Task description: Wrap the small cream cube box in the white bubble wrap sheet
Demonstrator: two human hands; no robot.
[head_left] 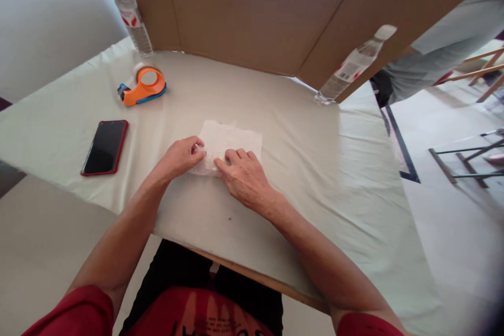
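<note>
A thin white paper sheet (232,136), perhaps tissue, lies on the cloth-covered table in front of me. Its near edge looks folded or rolled into a crinkled, semi-clear bundle; what is inside, if anything, I cannot make out. My left hand (183,156) grips the sheet's near left corner, with thumb and forefinger curled at its edge. Over the near right part rests my right hand (246,177), fingers bent and thumb pressed to the folded edge. The sheet's far side lies flat and uncovered.
A red-cased phone (105,147) lies at the left, with an orange tape dispenser (144,86) beyond it. Two water bottles (132,16) stand against a brown cardboard screen (252,10) at the back. A person's grey clothing (452,47) shows behind it at the right.
</note>
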